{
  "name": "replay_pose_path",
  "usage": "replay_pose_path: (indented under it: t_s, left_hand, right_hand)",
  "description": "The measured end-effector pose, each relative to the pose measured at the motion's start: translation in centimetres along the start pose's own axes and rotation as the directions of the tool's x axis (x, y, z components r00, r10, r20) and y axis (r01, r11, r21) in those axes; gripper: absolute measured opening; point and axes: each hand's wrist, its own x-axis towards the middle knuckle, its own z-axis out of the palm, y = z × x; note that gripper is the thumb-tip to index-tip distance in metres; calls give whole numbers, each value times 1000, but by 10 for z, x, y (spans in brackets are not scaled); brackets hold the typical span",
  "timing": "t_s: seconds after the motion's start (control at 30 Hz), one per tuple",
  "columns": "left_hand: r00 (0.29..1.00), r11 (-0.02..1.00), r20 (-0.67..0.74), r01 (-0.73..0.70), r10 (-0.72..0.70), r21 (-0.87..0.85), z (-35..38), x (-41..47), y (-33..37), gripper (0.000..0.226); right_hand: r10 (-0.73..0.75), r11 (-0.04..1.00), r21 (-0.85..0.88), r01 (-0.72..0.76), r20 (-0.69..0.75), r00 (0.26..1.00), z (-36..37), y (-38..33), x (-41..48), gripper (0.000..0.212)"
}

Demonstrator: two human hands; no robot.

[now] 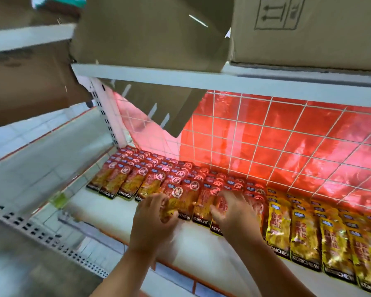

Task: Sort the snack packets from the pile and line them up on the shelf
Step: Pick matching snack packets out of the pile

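The left hand [153,213] clutches a red packet [180,198] by its lower edge, down on the shelf [116,211]. Just right of that grip, the right hand [234,211] lies over the red row [204,202], fingers spread; it's too blurred to tell whether it grasps one. Yellow packets [304,239] line up right of it.

Light: bright, even | red glow off back panel [287,136] | blur: left hand [153,221], right hand [234,213], frame edges

White shelf [201,247] with red packets [129,181], yellow packets [304,239]
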Motion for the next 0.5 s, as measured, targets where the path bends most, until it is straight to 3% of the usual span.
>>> replay_pose_path:
  t_s: [0.2, 0.5]
  left_hand:
    - [997, 996, -26, 73, -72, 44, -19, 21, -36, 44]
    - [996, 990, -19, -88, 90, 112, -33, 67, -107, 47]
  right_hand:
    - [-12, 1000, 6, 11, 50, 999, 13, -23, 16, 53]
    - [54, 999, 0, -55, 20, 998, 43, -67, 29, 47]
